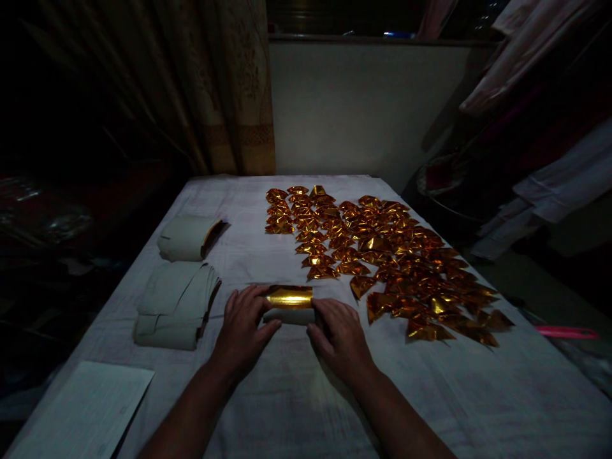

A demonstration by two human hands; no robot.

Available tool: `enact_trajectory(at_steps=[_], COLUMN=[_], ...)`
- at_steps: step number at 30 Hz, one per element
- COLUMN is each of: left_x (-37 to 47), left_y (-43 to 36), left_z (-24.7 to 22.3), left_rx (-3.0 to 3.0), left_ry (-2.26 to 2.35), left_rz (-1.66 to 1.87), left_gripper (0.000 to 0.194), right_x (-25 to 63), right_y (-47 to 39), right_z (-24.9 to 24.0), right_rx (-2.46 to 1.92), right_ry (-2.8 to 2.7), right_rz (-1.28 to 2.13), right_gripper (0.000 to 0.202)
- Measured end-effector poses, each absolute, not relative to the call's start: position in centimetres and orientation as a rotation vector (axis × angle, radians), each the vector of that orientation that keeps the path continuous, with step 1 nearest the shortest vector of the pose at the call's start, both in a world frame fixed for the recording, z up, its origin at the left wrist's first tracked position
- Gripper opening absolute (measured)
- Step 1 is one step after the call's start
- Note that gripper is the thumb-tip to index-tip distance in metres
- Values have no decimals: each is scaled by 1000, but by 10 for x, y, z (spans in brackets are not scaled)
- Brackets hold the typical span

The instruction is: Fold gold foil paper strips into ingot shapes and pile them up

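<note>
A sheet of gold foil paper (289, 297) lies curved between my hands on the table, its shiny side up at the far part and its grey back showing at the near part. My left hand (246, 322) has its fingers closed on the sheet's left end, thumb at the near side. On the right end, my right hand (337, 328) grips it in the same way, fingers over the far edge. Many folded gold foil paper pieces (377, 245) spread over the table beyond and to the right of my right hand.
Two stacks of grey-backed paper, a near stack (174, 303) and a far stack (186, 239), lie left of my hands. A white printed sheet (86, 408) is at the near left corner. The table (234, 201) has a pale cloth. Curtains (229, 83) hang behind; clothes (568, 172) hang at right.
</note>
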State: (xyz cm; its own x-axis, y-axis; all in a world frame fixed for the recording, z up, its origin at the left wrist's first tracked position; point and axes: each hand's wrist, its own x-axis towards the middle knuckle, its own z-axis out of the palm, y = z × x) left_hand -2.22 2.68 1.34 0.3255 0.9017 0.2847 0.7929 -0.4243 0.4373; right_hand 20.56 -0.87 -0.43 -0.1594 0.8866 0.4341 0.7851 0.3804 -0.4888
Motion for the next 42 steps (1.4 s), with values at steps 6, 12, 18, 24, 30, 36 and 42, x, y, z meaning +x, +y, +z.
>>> enact_trajectory(at_steps=[6,12,18,24,30,36,42], left_x=[-24,-21,-8,-9,-11,-14,-21], left_y=[26,23,20,25,25,26,32], left_z=[14,25,36,31,32,21,7], left_rx=[2329,1887,1256,1378,1797,2138,2385], left_ry=[1519,1436,1383,1579,1842,1878,1797], left_rz=[889,975,1095,1040,830,691,759], left_gripper=[5,18,33,43,58,56,57], right_x=[208,210,210,209,208,207,203], right_y=[-8,-6,-9,-14,-13,-13,-15], right_z=[-5,-5,5,11,4,7,11], right_rx=[-1435,-1360,-1245,-1175,-1106,-1255,-1229], right_ry=[-1974,-1894,-1875,-1982,-2090,-2164,-2396], right_rz=[259,205,225,319,327,65,125], right_gripper=[40,45,62,71,77,33,27])
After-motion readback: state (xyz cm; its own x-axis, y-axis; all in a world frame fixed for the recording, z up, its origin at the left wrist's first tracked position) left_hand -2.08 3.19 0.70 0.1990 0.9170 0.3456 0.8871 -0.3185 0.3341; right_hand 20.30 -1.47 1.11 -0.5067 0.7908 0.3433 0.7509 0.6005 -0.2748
